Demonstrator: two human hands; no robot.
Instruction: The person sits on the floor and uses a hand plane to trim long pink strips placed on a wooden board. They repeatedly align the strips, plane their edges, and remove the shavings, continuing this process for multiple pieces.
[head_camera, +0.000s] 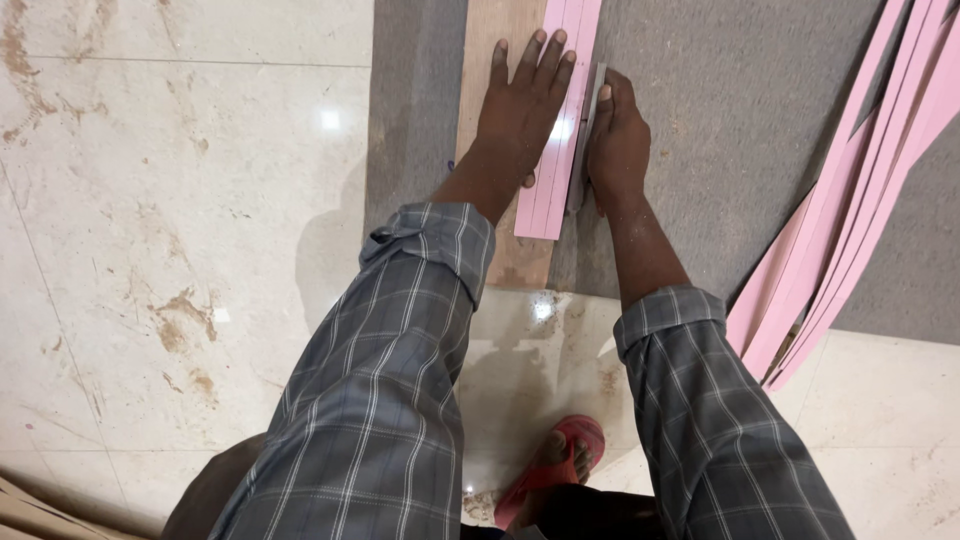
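Observation:
My left hand (520, 105) lies flat, fingers spread, pressing on a long pink strip (560, 130) that rests on a wooden board (485, 60) over a grey carpet (720, 110). My right hand (618, 140) is closed around a flat grey tool (590, 120) held against the right edge of the pink strip. The tool's blade or tip is hidden by my fingers.
A bundle of long pink strips (860, 190) lies diagonally on the carpet at the right, reaching onto the marble floor (180, 220). My foot in a red sandal (560, 470) stands on the tiles below. Brown material shows at the bottom left corner.

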